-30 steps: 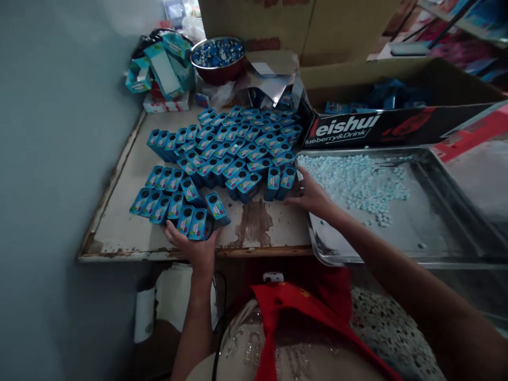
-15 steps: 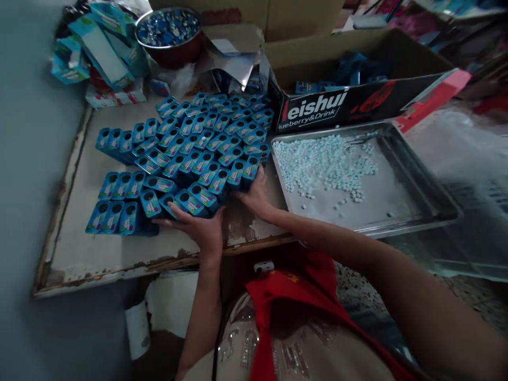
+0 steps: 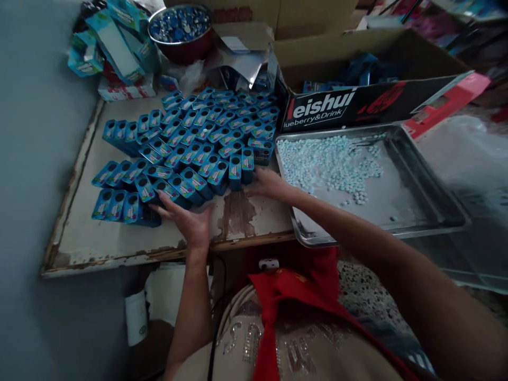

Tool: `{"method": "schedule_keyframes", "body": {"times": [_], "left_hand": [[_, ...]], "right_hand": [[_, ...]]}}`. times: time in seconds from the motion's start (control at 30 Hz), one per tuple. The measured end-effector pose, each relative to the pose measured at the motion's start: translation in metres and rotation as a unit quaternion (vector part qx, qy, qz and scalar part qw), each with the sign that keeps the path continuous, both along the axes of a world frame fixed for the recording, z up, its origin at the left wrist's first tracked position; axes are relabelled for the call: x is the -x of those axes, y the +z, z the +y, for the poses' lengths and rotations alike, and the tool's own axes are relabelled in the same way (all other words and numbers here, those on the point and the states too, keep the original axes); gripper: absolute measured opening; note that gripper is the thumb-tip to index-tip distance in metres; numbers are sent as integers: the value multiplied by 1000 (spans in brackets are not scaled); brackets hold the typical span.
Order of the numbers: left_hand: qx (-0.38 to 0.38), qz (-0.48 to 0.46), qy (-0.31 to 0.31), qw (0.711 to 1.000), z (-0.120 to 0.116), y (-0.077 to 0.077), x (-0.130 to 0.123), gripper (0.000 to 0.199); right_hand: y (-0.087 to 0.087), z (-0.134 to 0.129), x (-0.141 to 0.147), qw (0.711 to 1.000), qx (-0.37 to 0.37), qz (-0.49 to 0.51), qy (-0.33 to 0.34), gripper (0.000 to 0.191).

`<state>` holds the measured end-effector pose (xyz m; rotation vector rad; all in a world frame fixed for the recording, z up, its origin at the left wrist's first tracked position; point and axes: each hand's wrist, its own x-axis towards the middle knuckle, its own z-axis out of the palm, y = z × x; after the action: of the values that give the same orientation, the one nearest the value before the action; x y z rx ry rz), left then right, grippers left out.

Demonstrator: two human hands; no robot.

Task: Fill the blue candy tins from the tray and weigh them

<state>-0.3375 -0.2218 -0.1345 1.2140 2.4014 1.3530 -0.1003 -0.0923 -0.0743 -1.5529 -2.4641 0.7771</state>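
Several small blue boxes (image 3: 198, 137) with a round hole on top stand packed in rows on a worn white tabletop (image 3: 119, 233). My left hand (image 3: 190, 222) lies flat and spread against the near side of the front row, fingertips touching the boxes. My right hand (image 3: 268, 182) presses its fingers against the right end of the same block, beside the two boxes (image 3: 241, 166) nearest the tray. Neither hand grips a box.
A metal tray (image 3: 420, 211) strewn with several pale blue pellets (image 3: 329, 161) overhangs the table's right side. Behind it stands an open cardboard box (image 3: 357, 100) printed "eishui". A red bowl (image 3: 178, 32) of blue pieces and teal cartons (image 3: 115, 42) sit at the back left.
Both hands have pushed the front boxes back against the block, closing the loose front rows up. The view has shifted, so the table sits more to the right.
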Motion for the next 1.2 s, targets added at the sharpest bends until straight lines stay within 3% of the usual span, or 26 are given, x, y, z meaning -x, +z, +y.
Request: {"method": "schedule_keyframes", "body": {"times": [0.07,0.1,0.2,0.33,0.47,0.6,0.73,0.83,0.93,1.03,1.1,1.2], "left_hand": [[-14,14,-21,1000,-18,-6,5,149],[-21,24,-25,999,-25,-8,6,144],[-44,67,-26,996,-41,-11,2,131],[-102,182,-55,977,-50,4,-1,100],[-152,320,-76,932,-58,28,9,71],[-147,398,-109,899,-55,54,20,53],[-130,453,-179,864,-28,89,38,41],[-136,459,-202,854,4,116,56,33],[-126,436,-222,863,37,133,69,27],[-107,416,-252,867,64,140,71,26],[-92,416,-274,862,80,139,67,26],[-58,414,-310,854,101,133,61,28]], "right_hand": [[13,2,-21,988,-35,-140,52,33],[18,3,-28,974,-58,-208,74,26],[23,3,-31,930,-109,-323,139,35],[13,10,-16,921,-108,-342,153,40],[1,19,-8,923,-132,-324,157,37],[2,21,-7,936,-134,-288,154,35],[32,18,-20,950,-143,-239,142,33],[52,19,-54,962,-158,-199,99,26],[46,19,-107,972,-179,-152,14,25],[22,14,-153,973,-199,-108,-55,32],[13,12,-166,977,-194,-52,-71,25],[30,24,-148,977,-192,44,-83,22]]}}
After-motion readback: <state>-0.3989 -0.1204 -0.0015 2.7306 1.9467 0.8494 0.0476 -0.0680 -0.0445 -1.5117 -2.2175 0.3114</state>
